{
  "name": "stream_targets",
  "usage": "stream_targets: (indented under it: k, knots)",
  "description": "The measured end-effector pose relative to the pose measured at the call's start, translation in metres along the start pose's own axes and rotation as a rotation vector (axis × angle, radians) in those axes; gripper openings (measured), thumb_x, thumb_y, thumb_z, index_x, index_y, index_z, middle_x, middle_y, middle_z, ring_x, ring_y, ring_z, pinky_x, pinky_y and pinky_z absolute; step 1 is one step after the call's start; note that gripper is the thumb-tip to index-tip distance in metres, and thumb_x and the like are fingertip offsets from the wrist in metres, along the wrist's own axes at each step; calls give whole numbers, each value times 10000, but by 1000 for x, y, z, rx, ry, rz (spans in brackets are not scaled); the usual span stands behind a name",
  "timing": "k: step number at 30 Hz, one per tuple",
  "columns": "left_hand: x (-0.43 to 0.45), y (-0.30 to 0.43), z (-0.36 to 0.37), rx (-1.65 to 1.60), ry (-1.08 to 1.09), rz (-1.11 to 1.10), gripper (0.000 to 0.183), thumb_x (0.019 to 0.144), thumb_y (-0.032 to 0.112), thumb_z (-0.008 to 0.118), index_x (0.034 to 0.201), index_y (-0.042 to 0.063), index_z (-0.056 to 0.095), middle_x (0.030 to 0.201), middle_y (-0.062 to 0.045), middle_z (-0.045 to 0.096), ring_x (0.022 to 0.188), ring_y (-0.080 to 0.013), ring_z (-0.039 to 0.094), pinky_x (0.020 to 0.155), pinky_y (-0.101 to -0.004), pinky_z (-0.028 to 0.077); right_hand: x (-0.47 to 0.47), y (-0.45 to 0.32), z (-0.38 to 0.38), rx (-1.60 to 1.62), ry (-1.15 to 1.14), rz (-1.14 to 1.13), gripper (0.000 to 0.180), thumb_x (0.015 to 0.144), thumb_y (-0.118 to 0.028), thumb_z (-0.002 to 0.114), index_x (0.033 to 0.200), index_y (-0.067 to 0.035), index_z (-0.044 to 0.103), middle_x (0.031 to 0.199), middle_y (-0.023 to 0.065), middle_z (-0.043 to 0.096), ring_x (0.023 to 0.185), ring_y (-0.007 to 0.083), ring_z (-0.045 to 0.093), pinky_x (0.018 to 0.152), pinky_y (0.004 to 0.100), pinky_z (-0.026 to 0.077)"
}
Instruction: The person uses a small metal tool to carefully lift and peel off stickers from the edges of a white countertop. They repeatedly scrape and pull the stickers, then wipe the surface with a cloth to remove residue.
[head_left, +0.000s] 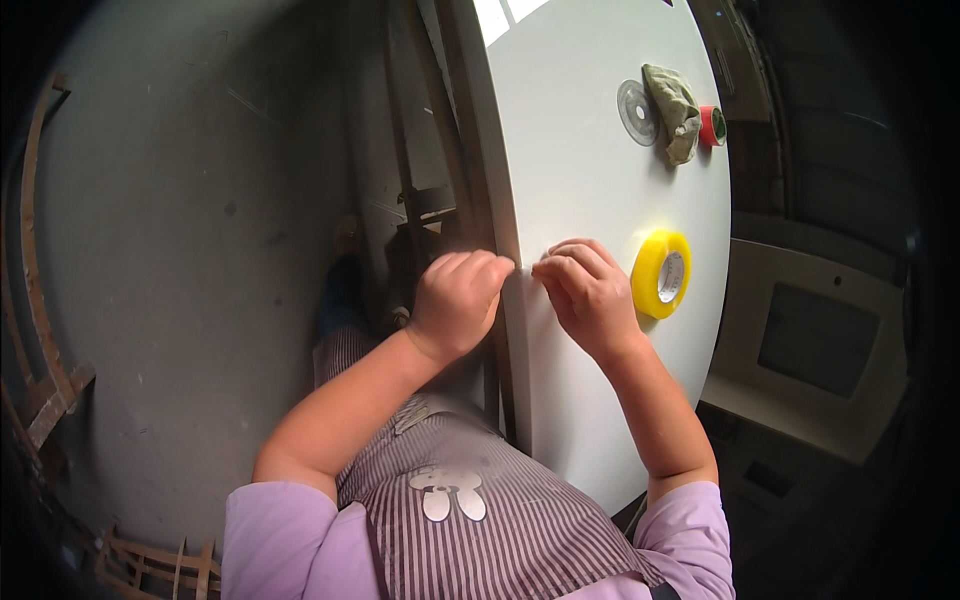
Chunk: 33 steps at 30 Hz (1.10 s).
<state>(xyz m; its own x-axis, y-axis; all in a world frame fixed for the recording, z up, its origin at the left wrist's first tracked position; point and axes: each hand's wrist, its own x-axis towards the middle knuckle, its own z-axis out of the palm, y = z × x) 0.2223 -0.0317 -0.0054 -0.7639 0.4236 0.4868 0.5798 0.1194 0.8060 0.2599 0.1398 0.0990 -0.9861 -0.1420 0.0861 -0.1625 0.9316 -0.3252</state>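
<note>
Both hands meet near the long edge of a large white panel (585, 187). My left hand (461, 300) is closed, its fingertips pinched at the panel's edge. My right hand (589, 296) is curled just above the panel, its thumb and finger pinched close to the left fingertips. Something small and pale may lie between the two pinches; it is too small to tell what. A roll of yellow-edged adhesive tape (661, 274) rests on the panel right beside my right hand.
Farther up the panel are a clear disc (637, 112), a crumpled greyish-green cloth (675, 112) and a red tape roll (712, 126). A pale panel with a rectangular recess (810, 345) stands at the right. Wooden frames (37, 247) stand on the floor at the left.
</note>
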Motion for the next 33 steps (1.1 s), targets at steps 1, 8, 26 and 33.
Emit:
stream_targets:
  k: [1,8,26,33]
  knots:
    - [-2,2,0,-11,5,-6,195,763,-33,662,934,57,631,765,-78,618,681,-271,620,627,-383,503,0,0,-1,4,-7,-5,131,782,12,728,861,-78,673,879,60,665,897,256,667,744,357,564]
    - [2,3,-2,-6,-18,-32,194,756,-35,657,925,56,633,788,-82,639,723,-284,641,667,-379,523,-6,-2,1,42,-4,16,132,775,16,734,858,-62,668,867,58,660,865,252,655,729,356,557]
    - [0,19,-35,-78,-199,-111,100,775,108,778,832,77,702,844,-40,680,825,-252,637,813,-393,468,-19,-24,-14,144,-49,132,152,785,9,759,872,-62,658,854,63,652,816,266,631,701,354,535]
    - [3,-9,-41,181,-100,-240,215,885,196,716,1046,53,701,1032,-113,690,986,-298,633,889,-421,455,-16,-4,-2,339,-35,433,45,930,-19,676,918,-19,633,864,55,619,739,165,570,653,276,484]
